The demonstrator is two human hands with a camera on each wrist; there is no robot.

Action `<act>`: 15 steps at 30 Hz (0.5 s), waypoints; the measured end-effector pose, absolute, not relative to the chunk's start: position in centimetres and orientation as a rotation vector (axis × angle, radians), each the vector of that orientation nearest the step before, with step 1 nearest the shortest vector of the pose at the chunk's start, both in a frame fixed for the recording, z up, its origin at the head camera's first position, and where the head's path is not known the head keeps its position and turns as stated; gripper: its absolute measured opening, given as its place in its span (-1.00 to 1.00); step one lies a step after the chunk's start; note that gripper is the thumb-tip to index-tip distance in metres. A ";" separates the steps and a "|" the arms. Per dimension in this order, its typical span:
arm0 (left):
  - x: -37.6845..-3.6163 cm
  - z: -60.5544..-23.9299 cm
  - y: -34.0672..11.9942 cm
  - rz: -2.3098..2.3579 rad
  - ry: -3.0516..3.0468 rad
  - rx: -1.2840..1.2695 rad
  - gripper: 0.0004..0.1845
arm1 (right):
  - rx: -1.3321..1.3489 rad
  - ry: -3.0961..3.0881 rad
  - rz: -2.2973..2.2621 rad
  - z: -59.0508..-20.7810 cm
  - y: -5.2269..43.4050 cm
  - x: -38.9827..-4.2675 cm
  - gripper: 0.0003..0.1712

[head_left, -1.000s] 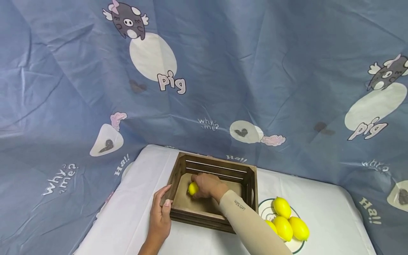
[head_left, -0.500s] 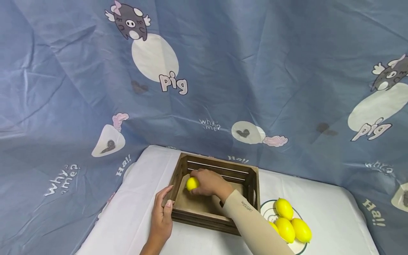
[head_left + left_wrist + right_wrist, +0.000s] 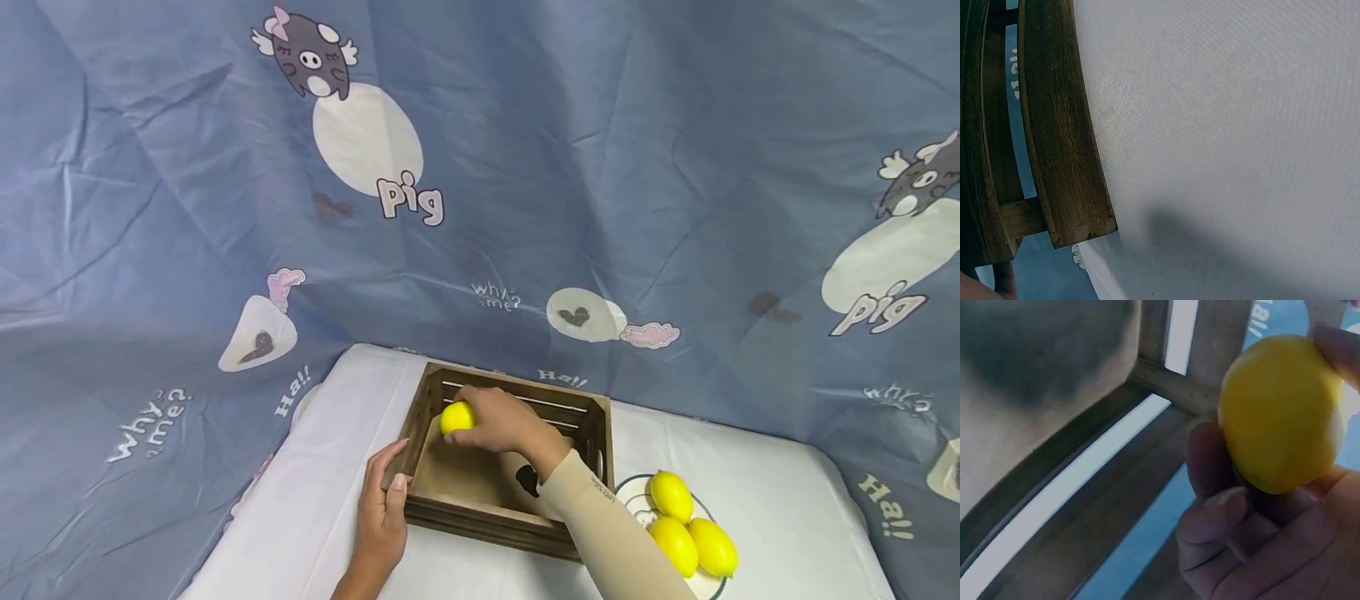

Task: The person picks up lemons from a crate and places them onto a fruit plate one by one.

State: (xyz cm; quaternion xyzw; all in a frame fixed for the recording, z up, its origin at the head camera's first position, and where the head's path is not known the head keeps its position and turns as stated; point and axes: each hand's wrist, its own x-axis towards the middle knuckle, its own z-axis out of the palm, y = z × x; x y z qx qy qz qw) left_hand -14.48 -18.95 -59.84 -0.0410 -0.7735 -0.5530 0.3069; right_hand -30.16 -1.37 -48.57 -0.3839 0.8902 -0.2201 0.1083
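Observation:
My right hand [image 3: 501,421] holds a yellow lemon [image 3: 457,419] between thumb and fingers, over the inside of a dark brown slatted wooden crate [image 3: 487,515]. Seen in the right wrist view, the lemon [image 3: 1282,412] is pinched by the fingers, apart from the slats and the crate's floor. At the crate's front left corner, my left hand [image 3: 384,508] grips the rim with fingers on the left side and thumb at the front. Only a bit of that hand enters the left wrist view, beside the crate's slats [image 3: 1063,125].
Right of the crate, a white plate [image 3: 634,485] with dark green rings bears several lemons [image 3: 672,546], partly behind the right sleeve [image 3: 615,533]. White cloth [image 3: 772,492] covers the table. A blue printed curtain [image 3: 495,233] hangs behind and at the left.
The right hand has risen from the crate's floor with the lemon in it, moving slightly toward the back. The left hand stays at the crate's corner. The head view has shifted a little.

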 end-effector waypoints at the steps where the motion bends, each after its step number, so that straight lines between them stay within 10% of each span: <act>1: -14.4 -59.8 -19.0 -1.463 -2.047 -0.106 -0.46 | -1.125 2.621 -0.647 -48.4 -1.3 -30.1 -0.38; 15: -14.7 -60.3 -19.1 -1.460 -2.020 -0.124 -0.46 | -1.150 2.648 -0.561 -46.2 -0.6 -29.0 -0.37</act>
